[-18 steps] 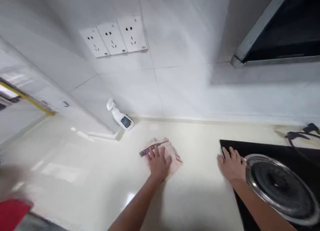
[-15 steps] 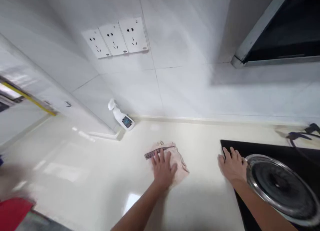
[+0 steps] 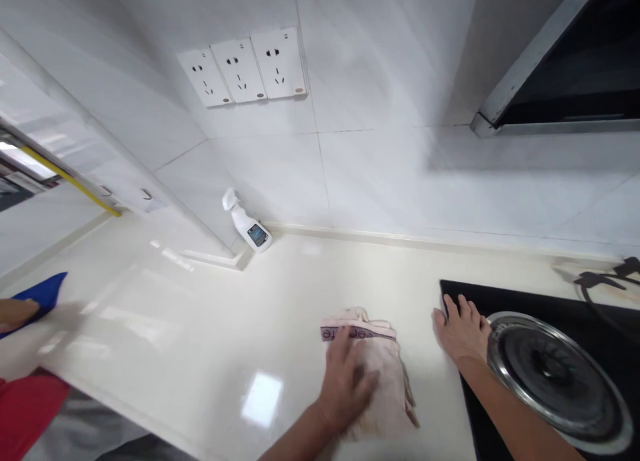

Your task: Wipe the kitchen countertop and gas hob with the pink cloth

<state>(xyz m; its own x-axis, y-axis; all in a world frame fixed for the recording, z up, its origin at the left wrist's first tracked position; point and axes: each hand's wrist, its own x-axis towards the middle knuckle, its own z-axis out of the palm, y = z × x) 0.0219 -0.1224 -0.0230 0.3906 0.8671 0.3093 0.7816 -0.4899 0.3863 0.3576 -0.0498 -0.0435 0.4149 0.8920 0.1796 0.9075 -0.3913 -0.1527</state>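
Note:
A pale pink cloth with a dark lettered band lies folded on the cream countertop. My left hand presses on its left part, fingers stretched over the band; the thumb is slightly blurred. My right hand rests with its fingers spread over the left edge of the black cooktop, beside a round metal-rimmed lid. A white spray bottle with a dark label stands in the counter corner against the wall, beyond the cloth.
At the left edge, another person's hand is on a blue cloth; a red garment shows below. Wall sockets are above the bottle. A dark framed panel overhangs at upper right. Black cables lie behind the cooktop.
My left hand and the pink cloth have moved right and toward me, and the cloth lies flatter. My right hand stays put. The other person's hand with the blue cloth has come into view.

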